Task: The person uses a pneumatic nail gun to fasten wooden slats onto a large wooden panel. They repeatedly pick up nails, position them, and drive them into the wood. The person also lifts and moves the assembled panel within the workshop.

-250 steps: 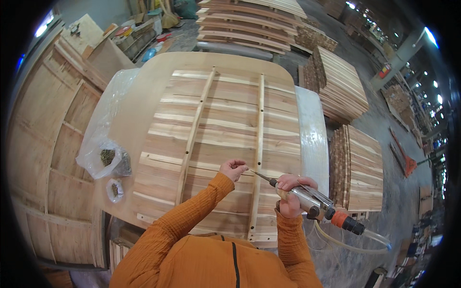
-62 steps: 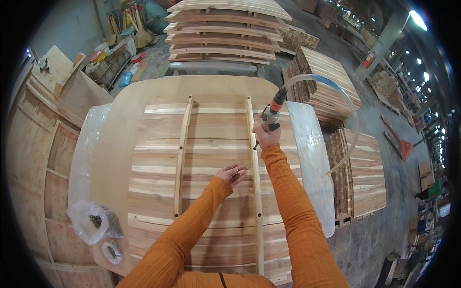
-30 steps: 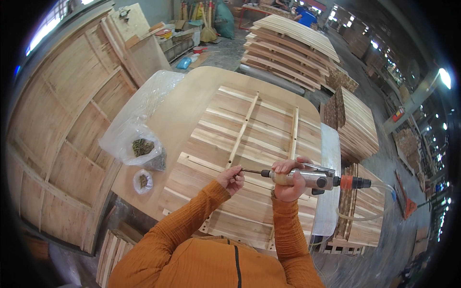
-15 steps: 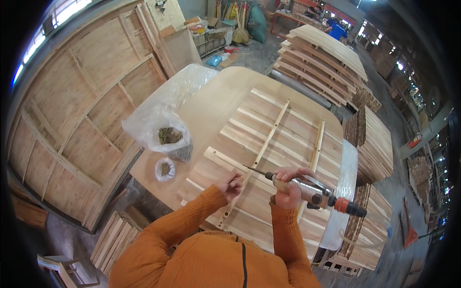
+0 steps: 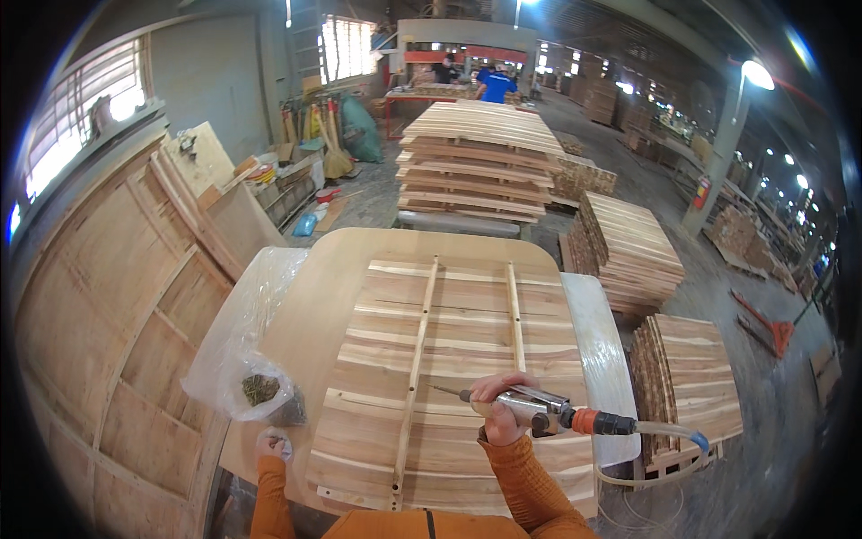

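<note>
My right hand (image 5: pixel 505 411) is wrapped round a silver pneumatic screwdriver (image 5: pixel 539 413), its long bit pointing left above the slatted wooden panel (image 5: pixel 467 337). Just left of the bit tip runs a narrow batten (image 5: pixel 417 341) with holes along it; a second batten (image 5: pixel 514 310) lies farther right. At the left side of the table, my left hand (image 5: pixel 273 442) is at the small plastic bag, its fingers curled together and partly hidden; what they pinch is too small to make out. Right beside it stands a larger clear bag (image 5: pixel 285 382) of small brownish metal pieces, probably screws.
The panel rests on a round-cornered tabletop (image 5: pixel 332 269). An air hose (image 5: pixel 660 429) loops from the driver down the right side. Stacks of wooden panels (image 5: pixel 476 166) stand beyond and to the right (image 5: pixel 691 377). A large framed plywood piece (image 5: pixel 135 314) leans at left. Someone in blue (image 5: pixel 496 85) is far back.
My left hand has moved from beside the near batten to the small bag at left. The driver stays in my right hand, now held one-handed. The view has tilted up and turned.
</note>
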Available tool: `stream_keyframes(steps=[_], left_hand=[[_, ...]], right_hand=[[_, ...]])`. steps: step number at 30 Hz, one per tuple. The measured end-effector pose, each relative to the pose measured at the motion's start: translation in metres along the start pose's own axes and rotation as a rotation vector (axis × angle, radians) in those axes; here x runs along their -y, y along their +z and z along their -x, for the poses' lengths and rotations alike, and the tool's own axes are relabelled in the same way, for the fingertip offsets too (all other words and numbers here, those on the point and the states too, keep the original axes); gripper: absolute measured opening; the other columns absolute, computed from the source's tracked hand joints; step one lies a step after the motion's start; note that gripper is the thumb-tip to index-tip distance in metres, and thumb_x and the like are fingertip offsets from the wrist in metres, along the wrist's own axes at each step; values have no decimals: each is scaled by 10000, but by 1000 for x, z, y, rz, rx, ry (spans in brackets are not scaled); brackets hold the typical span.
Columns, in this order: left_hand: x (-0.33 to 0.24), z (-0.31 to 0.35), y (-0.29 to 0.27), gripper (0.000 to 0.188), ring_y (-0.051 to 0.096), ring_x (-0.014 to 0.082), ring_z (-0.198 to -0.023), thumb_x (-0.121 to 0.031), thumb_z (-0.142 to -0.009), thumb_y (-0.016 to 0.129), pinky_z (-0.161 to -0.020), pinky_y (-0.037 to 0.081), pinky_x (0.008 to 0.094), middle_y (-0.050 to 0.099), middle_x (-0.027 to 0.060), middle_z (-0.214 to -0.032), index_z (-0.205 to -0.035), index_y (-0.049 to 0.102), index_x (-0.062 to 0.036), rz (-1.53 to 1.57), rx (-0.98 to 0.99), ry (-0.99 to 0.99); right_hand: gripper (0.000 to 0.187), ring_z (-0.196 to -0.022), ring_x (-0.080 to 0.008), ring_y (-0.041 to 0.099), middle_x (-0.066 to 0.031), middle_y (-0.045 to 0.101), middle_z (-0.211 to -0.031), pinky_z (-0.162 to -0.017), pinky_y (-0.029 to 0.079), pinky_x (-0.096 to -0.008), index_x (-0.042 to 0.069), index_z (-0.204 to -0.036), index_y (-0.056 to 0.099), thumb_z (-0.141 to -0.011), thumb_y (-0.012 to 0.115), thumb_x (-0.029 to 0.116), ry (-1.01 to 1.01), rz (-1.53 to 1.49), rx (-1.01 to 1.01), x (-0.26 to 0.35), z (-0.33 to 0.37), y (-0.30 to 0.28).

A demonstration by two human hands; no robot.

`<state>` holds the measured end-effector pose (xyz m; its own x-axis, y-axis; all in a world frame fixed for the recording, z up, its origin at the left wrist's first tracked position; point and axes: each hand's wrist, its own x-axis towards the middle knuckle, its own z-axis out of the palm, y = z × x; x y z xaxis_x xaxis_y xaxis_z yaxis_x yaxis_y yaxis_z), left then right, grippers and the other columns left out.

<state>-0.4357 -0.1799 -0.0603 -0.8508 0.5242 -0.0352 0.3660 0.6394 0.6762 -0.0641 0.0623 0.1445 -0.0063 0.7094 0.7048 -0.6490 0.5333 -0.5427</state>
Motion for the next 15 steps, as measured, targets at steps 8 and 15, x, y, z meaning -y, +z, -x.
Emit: stream_keyframes(steps=[8, 15], left_hand=[[11, -4, 12, 235, 604, 257, -783, 71, -668, 487, -732, 483, 341, 617, 166, -826, -873, 594, 27, 3, -51, -31], [6, -14, 20, 211, 600, 219, -772, -20, -744, 533, -707, 481, 323, 630, 136, -852, -935, 598, 42, 276, -247, -155]], right_hand=[[352, -616, -201, 522, -109, 533, -703, -613, 473, -359, 21, -1049, 394, -781, 573, 162, 9, 42, -14, 14, -5, -47], [355, -614, -206, 522, -108, 530, -701, -616, 474, -372, 30, -1041, 393, -763, 579, 150, 42, 45, -59, 8, -23, -94]])
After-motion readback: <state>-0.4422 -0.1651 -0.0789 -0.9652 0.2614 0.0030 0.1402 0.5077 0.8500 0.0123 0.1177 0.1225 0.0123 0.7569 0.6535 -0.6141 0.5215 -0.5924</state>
